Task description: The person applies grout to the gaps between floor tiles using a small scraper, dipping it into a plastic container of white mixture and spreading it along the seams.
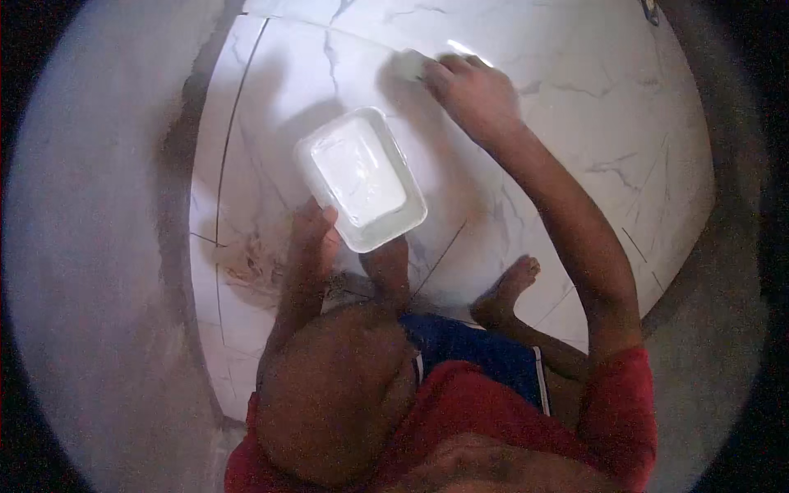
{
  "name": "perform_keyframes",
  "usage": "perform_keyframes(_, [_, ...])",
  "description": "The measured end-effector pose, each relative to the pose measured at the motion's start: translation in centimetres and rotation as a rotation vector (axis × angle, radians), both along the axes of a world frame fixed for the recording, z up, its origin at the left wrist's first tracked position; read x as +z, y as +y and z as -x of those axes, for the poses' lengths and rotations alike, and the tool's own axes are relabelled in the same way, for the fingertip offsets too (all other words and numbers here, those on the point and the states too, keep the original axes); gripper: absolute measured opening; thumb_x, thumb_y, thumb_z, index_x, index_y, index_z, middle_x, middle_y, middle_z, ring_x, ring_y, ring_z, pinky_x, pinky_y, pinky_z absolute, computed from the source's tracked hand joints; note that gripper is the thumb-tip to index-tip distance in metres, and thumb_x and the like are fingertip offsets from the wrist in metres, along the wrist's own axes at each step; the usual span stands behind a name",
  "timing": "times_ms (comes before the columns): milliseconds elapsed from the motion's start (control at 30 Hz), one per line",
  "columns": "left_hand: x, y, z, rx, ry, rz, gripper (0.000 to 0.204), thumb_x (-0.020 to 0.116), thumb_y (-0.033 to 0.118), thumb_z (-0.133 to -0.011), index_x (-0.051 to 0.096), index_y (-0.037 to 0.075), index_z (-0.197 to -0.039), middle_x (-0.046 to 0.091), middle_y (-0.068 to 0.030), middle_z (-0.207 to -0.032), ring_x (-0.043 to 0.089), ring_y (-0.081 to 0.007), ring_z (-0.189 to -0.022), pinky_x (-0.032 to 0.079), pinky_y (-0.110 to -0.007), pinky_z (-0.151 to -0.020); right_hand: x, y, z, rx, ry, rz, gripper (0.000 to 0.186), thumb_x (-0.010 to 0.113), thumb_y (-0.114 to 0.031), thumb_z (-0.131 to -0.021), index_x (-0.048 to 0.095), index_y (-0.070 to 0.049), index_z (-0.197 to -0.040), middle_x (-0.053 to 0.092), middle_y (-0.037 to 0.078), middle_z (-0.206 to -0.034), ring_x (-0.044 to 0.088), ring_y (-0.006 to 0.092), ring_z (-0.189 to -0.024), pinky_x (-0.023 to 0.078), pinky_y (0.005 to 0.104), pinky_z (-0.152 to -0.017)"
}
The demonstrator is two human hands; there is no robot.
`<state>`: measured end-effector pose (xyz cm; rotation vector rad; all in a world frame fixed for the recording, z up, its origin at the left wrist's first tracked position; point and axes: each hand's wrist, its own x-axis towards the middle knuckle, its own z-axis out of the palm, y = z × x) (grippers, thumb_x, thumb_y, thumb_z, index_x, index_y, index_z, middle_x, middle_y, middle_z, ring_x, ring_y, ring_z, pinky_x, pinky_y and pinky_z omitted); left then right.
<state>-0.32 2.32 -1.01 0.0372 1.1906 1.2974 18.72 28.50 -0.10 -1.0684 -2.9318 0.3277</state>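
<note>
My left hand (316, 226) is closed on the rim of a white rectangular tub (385, 230), holding it tilted over the floor; a white substance or smooth white bottom shows inside, and I cannot tell which. Toward the upper right, my right hand (472, 94) has its fingers curled on a pale, blurred pad-like object (409, 66) against the marbled white tiles (592, 107). The pad's exact kind is unclear. A brownish smudge (251, 271) shows on the tiles left of my left hand.
My bare foot (514, 287) rests on the tiles to the lower right. Rough grey plastered surfaces (99, 246) border the tiled area on both sides. A small dark object (649, 11) sits at the upper right edge of the tiles.
</note>
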Motion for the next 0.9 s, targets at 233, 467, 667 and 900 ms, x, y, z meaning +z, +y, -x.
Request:
perform_keyframes(233, [2.2, 0.3, -0.7, 0.11, 0.007, 0.027, 0.068, 0.074, 0.033, -0.081, 0.052, -0.007, -0.131, 0.061, -0.0143, -0.127, 0.058, -0.025, -0.118, 0.043, -0.039, -0.103, -0.9, 7.6, 14.7, 0.139, 0.046, -0.047, 0.021, 0.057, -0.015, -0.09, 0.067, -0.007, -0.106, 0.068, 0.013, -0.104, 0.068, 0.0313, -0.1, 0.059, 0.0428, -0.079])
perform_keyframes(467, [1.9, -1.8, -0.7, 0.054, 0.059, 0.086, 0.076, 0.07, 0.037, -0.086, 0.041, -0.004, -0.142, 0.055, -0.0156, -0.134, 0.054, -0.0298, -0.123, 0.042, -0.045, -0.107, 1.9, 10.0, 19.5, 0.148, -0.159, 0.038, 0.025, 0.051, -0.019, -0.095, 0.072, -0.007, -0.101, 0.069, 0.015, -0.11, 0.068, 0.0292, -0.103, 0.055, 0.0412, -0.088])
perform_keyframes(667, [1.3, -2.9, 0.2, 0.078, 0.084, 0.088, 0.077, 0.07, 0.04, -0.086, 0.042, -0.006, -0.14, 0.055, -0.0168, -0.134, 0.056, -0.0302, -0.121, 0.044, -0.045, -0.105, 1.0, 7.8, 14.8, 0.191, -0.138, 0.035, 0.025, 0.052, -0.02, -0.094, 0.072, -0.007, -0.101, 0.07, 0.015, -0.104, 0.069, 0.0298, -0.099, 0.055, 0.0431, -0.087])
perform_keyframes(900, [-0.5, -3.0, 0.4, -0.072, 0.182, 0.239, 0.079, 0.072, 0.037, -0.084, 0.039, -0.008, -0.14, 0.053, -0.0184, -0.135, 0.053, -0.031, -0.124, 0.045, -0.043, -0.105, 0.4, 5.2, 0.1, 0.206, -0.246, -0.043, 0.024, 0.058, -0.014, -0.087, 0.065, -0.008, -0.109, 0.067, 0.012, -0.102, 0.07, 0.029, -0.09, 0.059, 0.0423, -0.072])
